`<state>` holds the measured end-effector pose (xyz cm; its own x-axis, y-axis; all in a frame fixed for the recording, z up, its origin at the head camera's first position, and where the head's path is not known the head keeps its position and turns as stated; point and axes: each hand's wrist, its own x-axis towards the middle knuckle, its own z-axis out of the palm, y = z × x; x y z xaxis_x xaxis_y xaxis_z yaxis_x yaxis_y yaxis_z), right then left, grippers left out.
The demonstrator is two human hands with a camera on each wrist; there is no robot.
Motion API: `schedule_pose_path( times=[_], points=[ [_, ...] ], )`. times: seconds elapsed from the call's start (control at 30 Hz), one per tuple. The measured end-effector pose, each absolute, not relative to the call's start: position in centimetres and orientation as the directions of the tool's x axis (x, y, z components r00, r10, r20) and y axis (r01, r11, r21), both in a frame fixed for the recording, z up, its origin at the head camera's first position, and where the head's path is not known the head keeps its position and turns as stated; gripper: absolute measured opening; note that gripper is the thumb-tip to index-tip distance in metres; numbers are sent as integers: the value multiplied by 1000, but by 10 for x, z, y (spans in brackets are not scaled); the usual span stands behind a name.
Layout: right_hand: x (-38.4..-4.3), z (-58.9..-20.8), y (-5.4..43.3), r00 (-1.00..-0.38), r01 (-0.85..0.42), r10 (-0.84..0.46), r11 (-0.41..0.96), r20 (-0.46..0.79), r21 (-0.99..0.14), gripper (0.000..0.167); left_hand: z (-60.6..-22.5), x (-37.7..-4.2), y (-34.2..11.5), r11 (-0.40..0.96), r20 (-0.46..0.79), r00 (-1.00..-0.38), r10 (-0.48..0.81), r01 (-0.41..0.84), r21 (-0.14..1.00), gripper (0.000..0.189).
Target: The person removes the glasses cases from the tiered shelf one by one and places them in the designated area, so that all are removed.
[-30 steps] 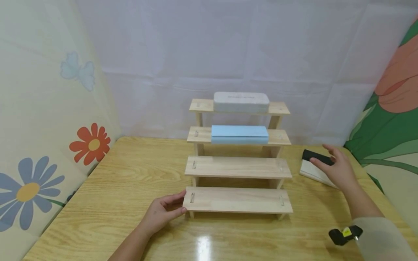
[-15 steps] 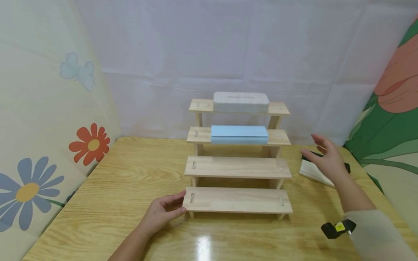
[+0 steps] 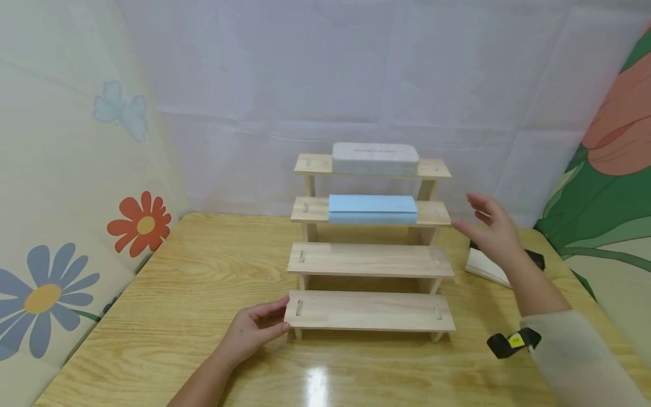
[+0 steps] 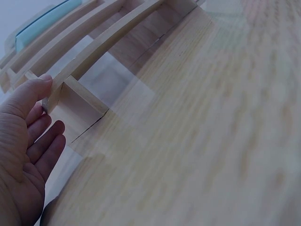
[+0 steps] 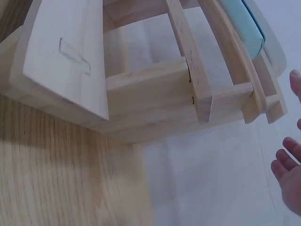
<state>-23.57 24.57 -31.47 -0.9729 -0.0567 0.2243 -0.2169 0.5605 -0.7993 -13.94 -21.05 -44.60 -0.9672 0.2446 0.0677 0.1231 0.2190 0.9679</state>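
Note:
A stepped wooden display stand (image 3: 370, 260) with several shelves stands on the table. My left hand (image 3: 249, 333) pinches the left end of its lowest shelf; the thumb and index finger meet that corner in the left wrist view. On the top shelf sits a white glasses case (image 3: 375, 159). A light blue glasses case (image 3: 373, 209) lies on the shelf below it. My right hand (image 3: 493, 232) is in the air just off the right end of the blue case's shelf, fingers spread and holding nothing. In the right wrist view, its fingertips (image 5: 278, 170) show at the right edge.
Behind my right hand and forearm, a white case (image 3: 485, 267) with a black part lies on the table (image 3: 213, 260), partly hidden. A pale cloth (image 3: 254, 85) hangs behind the stand. Flower-printed sheets (image 3: 51, 169) flank both sides.
My right hand has moved leftward and farther back, away from the white and black case and toward the stand. The left hand and the stand have stayed in place.

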Motion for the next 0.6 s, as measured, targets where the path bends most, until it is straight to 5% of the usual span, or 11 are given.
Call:
schedule_pose_path(
  times=[0.6],
  points=[
    [-248,-302,206,-955,-296,-151,519,255,-802,75,-446,-139,-210,221,76,-967,244,132,966,53]
  ],
)
